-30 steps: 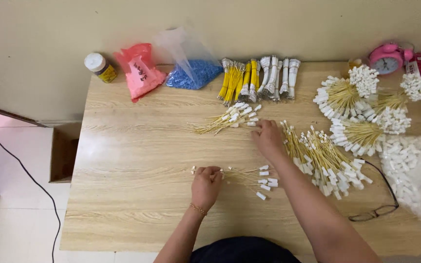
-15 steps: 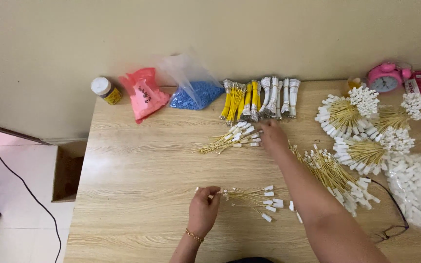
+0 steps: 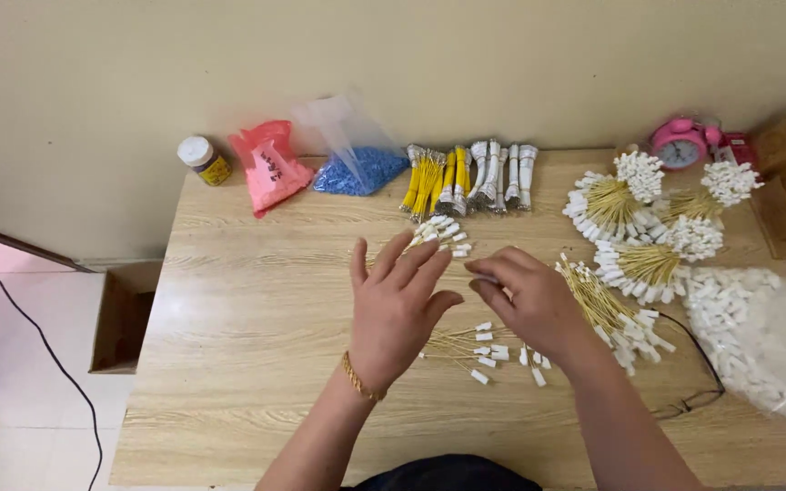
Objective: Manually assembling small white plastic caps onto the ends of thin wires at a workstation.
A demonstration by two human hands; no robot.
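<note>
My left hand hovers over the middle of the wooden table with fingers spread and nothing in it. My right hand is beside it, fingers curled, pinching what looks like a small white piece at the fingertips. Under both hands lies a small bunch of thin yellow wires with white end connectors. A second small bunch lies just beyond the fingertips. A bigger heap of the same wires lies to the right of my right hand.
At the back stand a small jar, a pink bag, a clear bag of blue pieces and bundled yellow and white cables. Tied wire bundles, a pink alarm clock, a bag of white connectors and glasses are at the right.
My left hand has lifted off the small wire bunch and opened its fingers. My right hand has drawn back from the far bunch toward the left hand.
</note>
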